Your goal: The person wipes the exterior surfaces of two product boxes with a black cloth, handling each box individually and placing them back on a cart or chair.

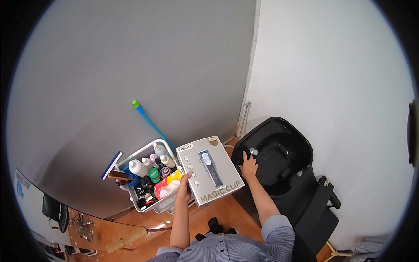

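Observation:
A grey Wahl Magic Clip hair clipper box [212, 170], with a cordless clipper pictured on its front, is tilted in front of me. My left hand [184, 188] grips it by the lower left edge, thumb on the front face. Just right of the box, my right hand [249, 166] is held over the near left side of a black shampoo basin [302, 147]. Its fingers are spread and point toward the chrome tap fitting [253, 151]; whether they touch the basin or the fitting is unclear.
Left of the box stands a white trolley basket [137, 209] of bottles, jars and brushes. A blue-handled squeegee [112, 165] projects from its left side. Behind leans a blue pole [152, 124]. The black shampoo chair [307, 209] is at right, a mirror [36, 209] at lower left.

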Motion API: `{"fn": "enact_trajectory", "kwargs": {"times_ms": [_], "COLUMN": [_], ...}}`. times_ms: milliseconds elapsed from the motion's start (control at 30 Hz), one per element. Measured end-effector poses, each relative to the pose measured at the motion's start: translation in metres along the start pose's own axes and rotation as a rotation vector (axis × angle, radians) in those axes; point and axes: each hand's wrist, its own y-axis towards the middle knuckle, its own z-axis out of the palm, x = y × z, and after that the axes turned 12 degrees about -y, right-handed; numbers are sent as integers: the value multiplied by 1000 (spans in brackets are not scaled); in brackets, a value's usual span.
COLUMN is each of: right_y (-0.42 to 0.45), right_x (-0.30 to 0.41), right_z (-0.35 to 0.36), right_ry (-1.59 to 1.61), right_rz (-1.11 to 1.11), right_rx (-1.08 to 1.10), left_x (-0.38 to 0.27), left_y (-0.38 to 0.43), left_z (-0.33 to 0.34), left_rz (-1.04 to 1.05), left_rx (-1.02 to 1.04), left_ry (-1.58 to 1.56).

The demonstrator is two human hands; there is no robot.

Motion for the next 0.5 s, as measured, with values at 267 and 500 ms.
{"fn": "enact_trajectory", "kwargs": {"times_ms": [267,500], "right_y": [48,78], "right_x": [-18,-2], "right_z": [-35,-141], "right_ry": [428,1492], "right_rz": [15,-463], "right_rx": [88,510], "left_x": [-13,-8], "left_y": [-19,-46], "left_z": [-1,22], "left_rz": [161,354], "left_rx": [-69,-178], "left_ry": [65,111]}}
